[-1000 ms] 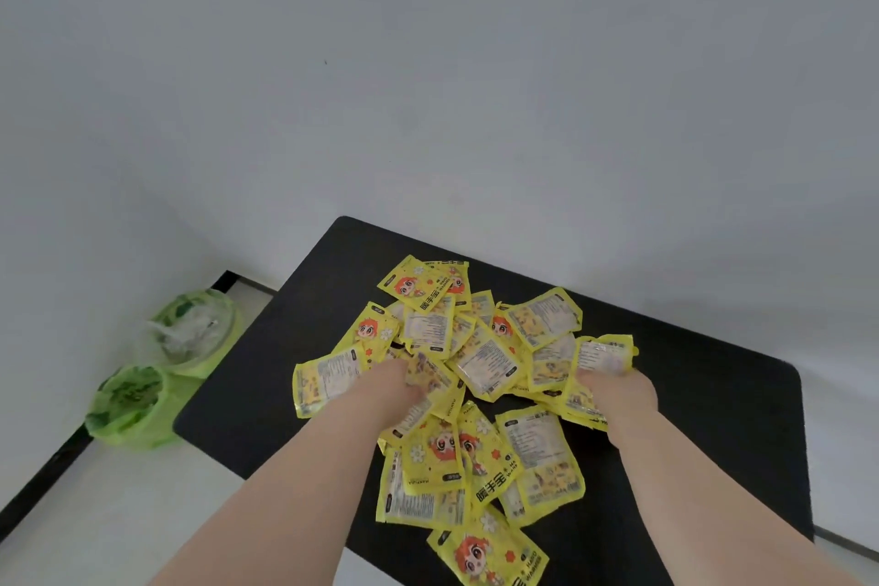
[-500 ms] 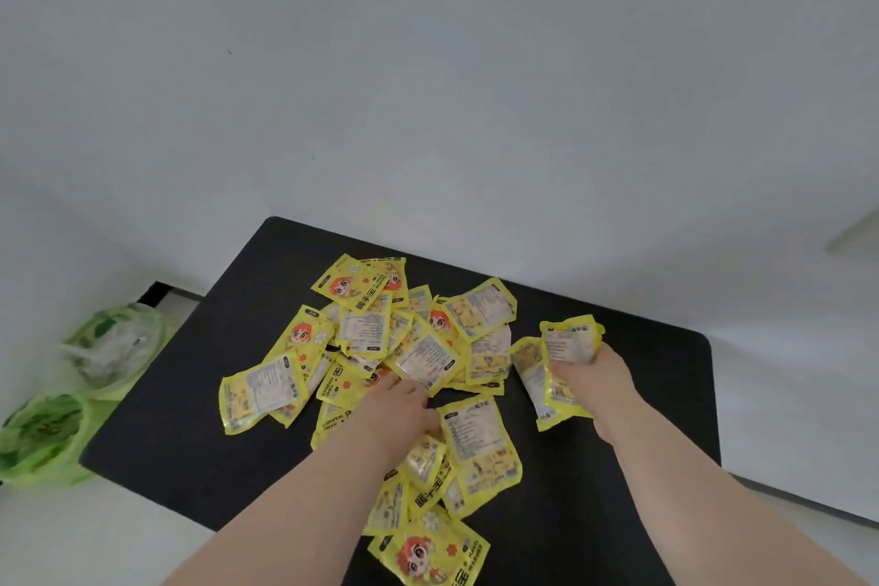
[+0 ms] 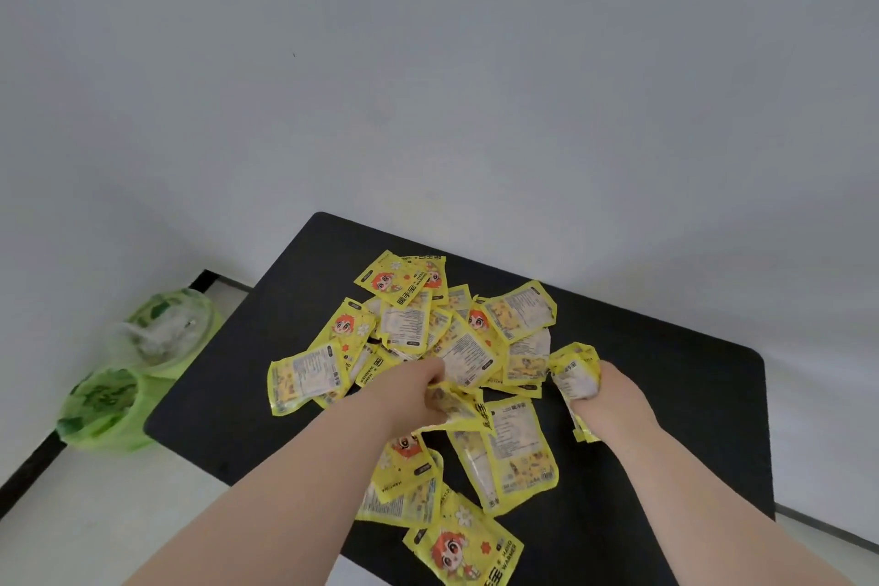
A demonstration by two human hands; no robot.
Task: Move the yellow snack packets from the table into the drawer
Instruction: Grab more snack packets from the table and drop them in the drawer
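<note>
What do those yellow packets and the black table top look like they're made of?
Yellow packets: probably thin glossy plastic film, since they crinkle and bunch in the right hand and catch light. Table: matte black, smooth with rounded corners; material unclear, perhaps laminate or painted board.

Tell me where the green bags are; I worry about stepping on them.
In the head view, the green bags sit on the floor at far left, beside the black table's left edge, against the wall.
</note>
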